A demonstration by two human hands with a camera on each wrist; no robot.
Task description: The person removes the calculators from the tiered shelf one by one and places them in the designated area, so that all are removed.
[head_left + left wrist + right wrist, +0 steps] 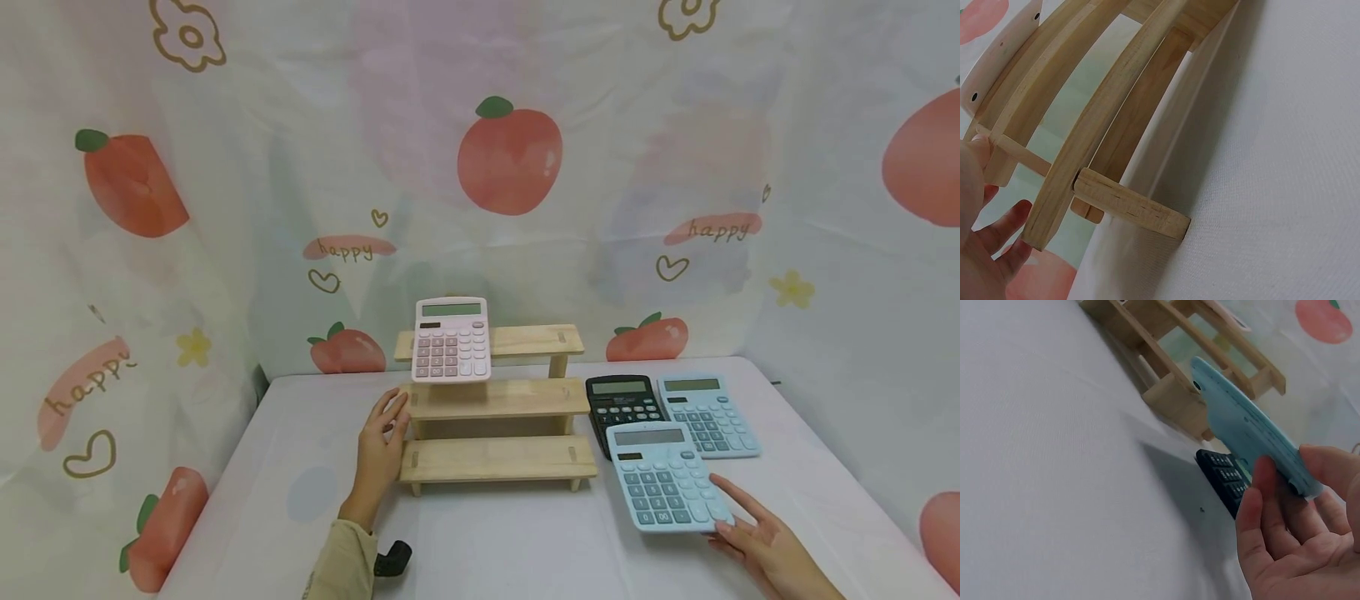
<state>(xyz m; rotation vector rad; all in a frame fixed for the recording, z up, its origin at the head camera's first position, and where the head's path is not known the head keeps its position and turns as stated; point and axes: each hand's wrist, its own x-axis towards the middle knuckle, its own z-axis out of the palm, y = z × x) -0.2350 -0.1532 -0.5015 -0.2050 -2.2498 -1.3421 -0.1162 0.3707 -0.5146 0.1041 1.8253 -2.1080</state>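
Note:
A three-tier wooden stand (498, 460) stands on the table, a pink calculator (452, 342) leaning upright on its upper part. My left hand (381, 450) holds the left end of the stand at the middle shelf; in the left wrist view its thumb (980, 150) lies against the wood, the other fingers around the shelf ends. In my right hand (765, 537) a light blue calculator (667, 479) is pinched by its lower right corner, tilted and raised off the table. Behind it lie a black calculator (622, 396) and another light blue calculator (708, 417).
A white cloth covers the table (510, 542). By the left sleeve lies a small black object (393, 558), partly hidden. Printed cloth walls (420, 167) with fruit pictures enclose the back and sides.

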